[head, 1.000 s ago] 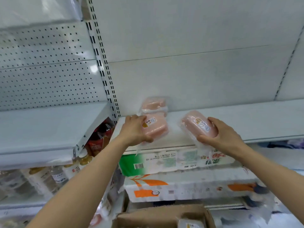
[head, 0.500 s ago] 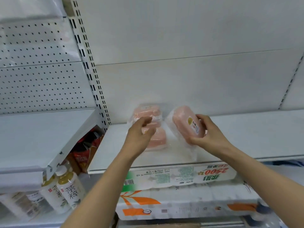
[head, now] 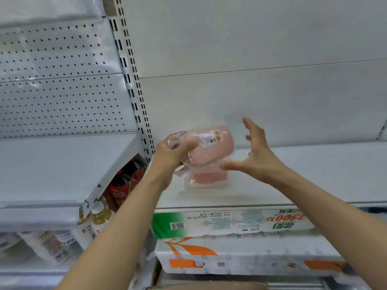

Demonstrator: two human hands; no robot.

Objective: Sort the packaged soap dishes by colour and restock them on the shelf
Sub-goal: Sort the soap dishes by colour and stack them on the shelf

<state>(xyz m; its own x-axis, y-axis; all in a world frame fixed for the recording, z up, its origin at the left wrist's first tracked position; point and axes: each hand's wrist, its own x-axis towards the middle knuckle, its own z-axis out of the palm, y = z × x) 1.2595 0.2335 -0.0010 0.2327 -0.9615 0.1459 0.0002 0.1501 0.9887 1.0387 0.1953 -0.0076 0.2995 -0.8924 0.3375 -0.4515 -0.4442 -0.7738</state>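
- Below both forearms, shrink-wrapped tissue packs (head: 230,225) with green and orange print are stacked under the shelf (head: 314,185).
- Down and to the left of the left hand, drink bottles (head: 98,220) and red packets (head: 121,185) are seen under a lower white side shelf (head: 52,170).
- The left hand (head: 169,152) is curled round the left end of a pink packaged soap dish (head: 211,148), which is gripped through its clear wrap and held above the shelf, label side up.
- The right hand (head: 254,152) is held wide open just to the right of that dish, fingers spread and thumb stretched toward it; nothing is held, and contact at the thumb tip cannot be told because of blur.
- Directly beneath the held dish, a 2nd pink packaged soap dish (head: 207,177) is seen lying on the shelf.
- A 3rd package (head: 178,137) is glimpsed behind the left hand's fingers, too blurred to describe.
- Beyond both hands, the plain white back panel (head: 251,80) is seen, with a perforated panel (head: 58,91) to the left past a slotted upright (head: 134,91).
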